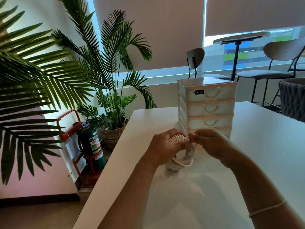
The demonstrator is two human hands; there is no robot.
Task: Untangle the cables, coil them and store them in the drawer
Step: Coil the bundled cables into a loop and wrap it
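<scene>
A white cable [180, 160] is wound into a coil and held upright just above the white table [247, 162]. My left hand [162, 147] grips the top of the coil, where several turns wrap tightly around the bundle. My right hand [209, 143] pinches the cable's loose end next to those turns. A plug end hangs below the coil near the table. Directly behind my hands stands a small white plastic drawer unit [207, 108] with all visible drawers closed; my hands hide part of the lowest one.
The table's left edge runs diagonally past my left arm. Beyond it stand a large palm plant [105, 90] in a wicker pot and a green fire extinguisher [92, 146]. Chairs and a round table [239, 38] stand at the back right.
</scene>
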